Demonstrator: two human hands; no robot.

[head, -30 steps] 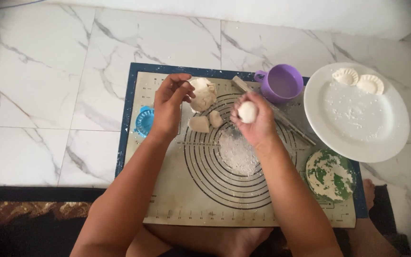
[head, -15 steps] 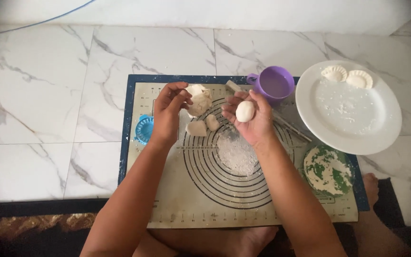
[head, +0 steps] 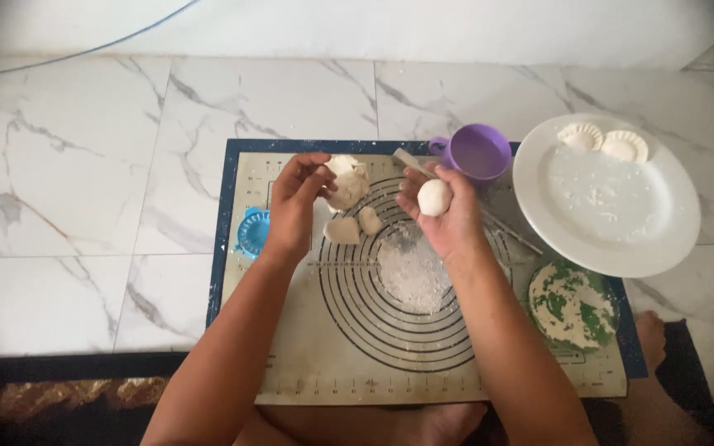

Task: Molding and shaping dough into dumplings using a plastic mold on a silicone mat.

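- The small dough ball (head: 435,197) sits in the right hand (head: 444,216), cupped in the palm with the fingers curled loosely under it, held just above the far part of the baking mat (head: 307,363).
- The left hand (head: 297,202) pinches the edge of the large dough lump (head: 346,181) between thumb and fingertips; the lump rests on the mat.
- Compared with a second ago, both hands hold much the same pose: the ball has stayed in the right palm and the left has kept its grip on the lump, so no piece has come away and nothing new has been set down.
- On the mat, just below the lump, lie two small dough pieces (head: 343,230), side by side and nearly touching.
- One patch of loose flour (head: 411,274) sits in the middle of the mat's printed rings.
- One blue round mould (head: 252,232) lies at the mat's left edge, near the left wrist.
- One purple cup (head: 478,153), one thin rolling stick (head: 502,221) and one green floured dish (head: 572,305) stand to the right.
- One white plate (head: 621,239) carries two crimped dumplings (head: 604,141) at its far rim.
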